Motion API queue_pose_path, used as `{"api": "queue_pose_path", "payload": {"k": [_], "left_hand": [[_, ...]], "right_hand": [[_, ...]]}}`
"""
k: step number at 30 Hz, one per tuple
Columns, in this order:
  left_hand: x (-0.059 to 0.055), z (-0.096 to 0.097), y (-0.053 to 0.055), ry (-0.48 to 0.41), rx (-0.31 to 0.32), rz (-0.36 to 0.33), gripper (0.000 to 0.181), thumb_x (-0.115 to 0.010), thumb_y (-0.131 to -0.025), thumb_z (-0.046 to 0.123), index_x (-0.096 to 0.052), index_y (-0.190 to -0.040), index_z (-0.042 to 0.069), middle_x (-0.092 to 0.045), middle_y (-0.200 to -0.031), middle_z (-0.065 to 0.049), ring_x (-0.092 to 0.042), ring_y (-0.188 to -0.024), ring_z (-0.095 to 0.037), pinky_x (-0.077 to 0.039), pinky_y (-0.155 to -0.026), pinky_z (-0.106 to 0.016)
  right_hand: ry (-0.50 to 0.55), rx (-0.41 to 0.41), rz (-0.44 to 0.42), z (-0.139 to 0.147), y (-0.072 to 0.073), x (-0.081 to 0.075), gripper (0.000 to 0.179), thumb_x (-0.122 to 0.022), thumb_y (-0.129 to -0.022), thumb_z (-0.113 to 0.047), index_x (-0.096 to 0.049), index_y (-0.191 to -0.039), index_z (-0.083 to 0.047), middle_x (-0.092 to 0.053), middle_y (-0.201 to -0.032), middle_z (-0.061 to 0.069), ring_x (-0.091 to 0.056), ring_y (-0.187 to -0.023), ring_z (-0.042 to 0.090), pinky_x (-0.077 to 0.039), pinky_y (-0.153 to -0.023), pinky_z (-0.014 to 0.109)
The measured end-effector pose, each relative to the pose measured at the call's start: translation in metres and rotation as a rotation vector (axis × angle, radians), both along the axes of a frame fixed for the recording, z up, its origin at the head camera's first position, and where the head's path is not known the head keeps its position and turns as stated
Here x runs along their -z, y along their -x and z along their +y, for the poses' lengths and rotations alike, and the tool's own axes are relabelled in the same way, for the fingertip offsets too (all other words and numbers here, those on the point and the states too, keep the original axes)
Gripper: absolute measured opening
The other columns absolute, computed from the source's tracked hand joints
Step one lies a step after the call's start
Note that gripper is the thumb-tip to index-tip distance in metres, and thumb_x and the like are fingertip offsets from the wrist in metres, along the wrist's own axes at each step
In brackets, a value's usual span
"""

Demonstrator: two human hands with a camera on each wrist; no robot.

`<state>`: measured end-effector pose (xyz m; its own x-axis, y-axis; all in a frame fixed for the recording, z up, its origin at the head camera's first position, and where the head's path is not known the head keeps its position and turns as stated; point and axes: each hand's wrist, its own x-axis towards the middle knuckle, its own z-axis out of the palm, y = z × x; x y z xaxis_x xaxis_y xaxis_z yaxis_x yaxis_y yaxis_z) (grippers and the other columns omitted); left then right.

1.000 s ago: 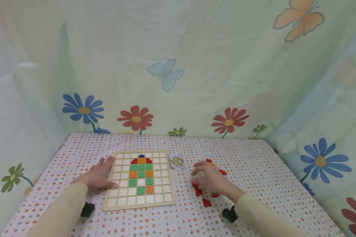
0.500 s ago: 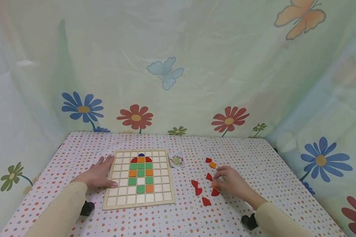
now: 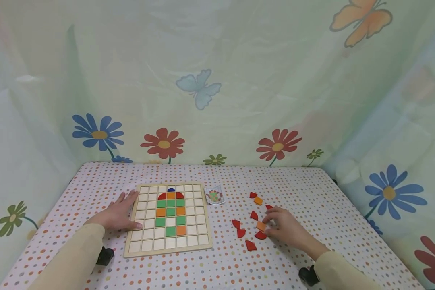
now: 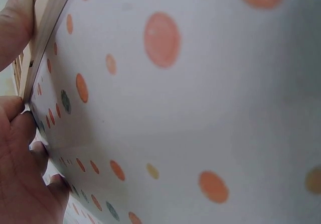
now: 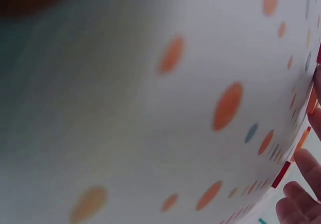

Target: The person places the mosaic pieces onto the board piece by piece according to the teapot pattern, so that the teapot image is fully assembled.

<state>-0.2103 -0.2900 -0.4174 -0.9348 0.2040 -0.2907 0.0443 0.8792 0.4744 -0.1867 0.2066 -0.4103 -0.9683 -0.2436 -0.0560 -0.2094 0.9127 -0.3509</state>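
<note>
My left hand lies with spread fingers at the left edge of a wooden grid board. Its thumb rests on the board's frame. Green tiles, orange tiles, red corner pieces and a dark blue half-round piece form a figure in the grid. To the board's right, my right hand pinches an orange square tile at its right side, low at the tabletop. Several red quarter-round pieces lie around it, one partly hidden by the fingers.
Beside the board's upper right corner lies a small printed pattern card. Another orange tile sits behind the right hand's fingers. The dotted tablecloth reaches back to a flowered curtain.
My right hand has moved right and nearer from above the loose pieces to the orange square tile, and its fingers have settled at the tile's side. The left hand keeps its place.
</note>
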Motion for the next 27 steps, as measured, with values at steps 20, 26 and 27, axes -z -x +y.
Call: {"api": "queue_pose_path", "payload": {"k": [20,26,27], "left_hand": [[0.0004,0.0001,-0.0008,-0.007,0.006,0.012,0.117,-0.086,-0.08,0.039,-0.015,-0.159,-0.01,-0.009,-0.166,-0.035,-0.001,-0.153,-0.056,-0.01,-0.123,-0.072],[-0.0005,-0.0003,0.0004,-0.009,0.005,0.011,0.117,-0.086,-0.08,0.038,-0.014,-0.159,-0.01,-0.009,-0.166,-0.035,-0.001,-0.153,-0.056,-0.01,-0.123,-0.072],[-0.0005,-0.0004,0.0006,-0.01,0.005,0.012,0.117,-0.086,-0.08,0.038,-0.014,-0.159,-0.01,-0.009,-0.166,-0.035,-0.001,-0.153,-0.056,-0.01,-0.123,-0.072]], "right_hand": [[-0.023,0.002,-0.026,-0.0027,0.0035,-0.0049,0.016,-0.087,-0.08,-0.012,-0.074,-0.088,-0.016,-0.067,-0.122,0.014,-0.06,-0.121,0.039,-0.052,-0.103,0.058],[-0.039,0.009,-0.016,-0.005,0.0037,-0.0049,0.015,-0.086,-0.08,-0.01,-0.073,-0.086,-0.015,-0.066,-0.127,0.018,-0.059,-0.123,0.042,-0.051,-0.104,0.059],[-0.038,0.008,-0.014,-0.0058,0.0036,-0.0057,0.015,-0.086,-0.08,-0.01,-0.073,-0.085,-0.015,-0.065,-0.128,0.019,-0.058,-0.125,0.043,-0.05,-0.105,0.06]]}}
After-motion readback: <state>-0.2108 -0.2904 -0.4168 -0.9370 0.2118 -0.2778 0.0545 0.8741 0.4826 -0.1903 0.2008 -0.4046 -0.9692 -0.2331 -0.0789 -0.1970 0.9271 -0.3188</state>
